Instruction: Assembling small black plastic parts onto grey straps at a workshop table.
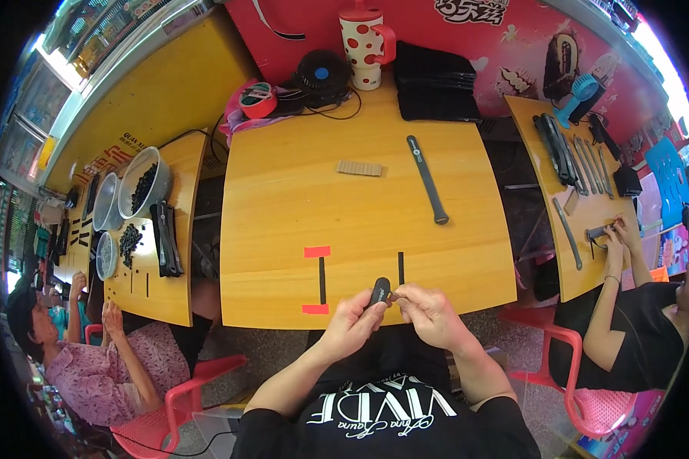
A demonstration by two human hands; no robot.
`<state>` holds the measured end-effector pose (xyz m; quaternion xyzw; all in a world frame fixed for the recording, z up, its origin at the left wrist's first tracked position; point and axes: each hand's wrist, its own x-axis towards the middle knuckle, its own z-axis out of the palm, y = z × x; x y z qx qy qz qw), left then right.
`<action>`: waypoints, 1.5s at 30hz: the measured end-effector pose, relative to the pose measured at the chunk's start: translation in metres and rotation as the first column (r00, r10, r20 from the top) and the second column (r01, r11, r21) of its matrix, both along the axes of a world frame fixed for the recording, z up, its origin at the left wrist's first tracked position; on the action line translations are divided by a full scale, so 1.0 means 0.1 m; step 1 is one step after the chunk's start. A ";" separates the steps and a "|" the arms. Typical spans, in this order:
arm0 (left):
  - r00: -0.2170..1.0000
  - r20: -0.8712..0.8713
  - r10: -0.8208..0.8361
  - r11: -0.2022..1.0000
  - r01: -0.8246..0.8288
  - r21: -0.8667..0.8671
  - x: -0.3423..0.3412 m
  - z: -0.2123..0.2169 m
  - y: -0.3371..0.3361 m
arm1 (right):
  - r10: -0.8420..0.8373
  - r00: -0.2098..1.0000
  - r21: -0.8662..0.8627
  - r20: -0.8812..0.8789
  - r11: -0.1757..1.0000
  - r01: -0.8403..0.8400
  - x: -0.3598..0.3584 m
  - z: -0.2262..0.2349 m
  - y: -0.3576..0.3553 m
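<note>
Near the front edge of the table, my left hand point(352, 317) is closed on a dark grey piece with a rounded end point(380, 289) and a small pale mark. My right hand point(430, 312) meets it from the right, its fingertips pinched at the piece's edge; what lies between them is too small to make out. Just beyond the hands, two thin black strips point(322, 281) lie on the table point(283, 206). Red tape pieces point(317, 252) mark both ends of the left strip. Farther back rests a long dark grey band point(427, 182) with rounded ends.
A ribbed tan cardboard piece point(360, 167) lies mid-table. Along the back stand a black fan point(323, 75), a dotted tumbler point(363, 50), a red tape roll point(257, 100) and stacked black pouches point(436, 84). Co-workers sit at side tables, left with plastic bowls point(147, 183), right with grey bands.
</note>
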<state>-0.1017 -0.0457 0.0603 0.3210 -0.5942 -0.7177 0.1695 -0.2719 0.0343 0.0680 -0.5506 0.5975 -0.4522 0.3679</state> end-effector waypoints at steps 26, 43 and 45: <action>0.992 -0.078 -0.101 0.986 0.111 0.126 -0.02 0.07 0.19 | 0.009 0.982 -0.141 -0.189 0.989 -0.036 0.05 0.19 0.10; 0.935 -0.346 0.071 0.897 0.092 0.433 0.03 0.00 0.06 | -0.037 0.941 -0.455 -0.337 0.881 -0.128 0.08 0.03 0.04; 0.936 -0.346 0.061 0.865 0.123 0.486 0.06 0.02 0.04 | 0.001 0.958 -0.404 -0.286 0.907 -0.122 0.07 0.03 0.07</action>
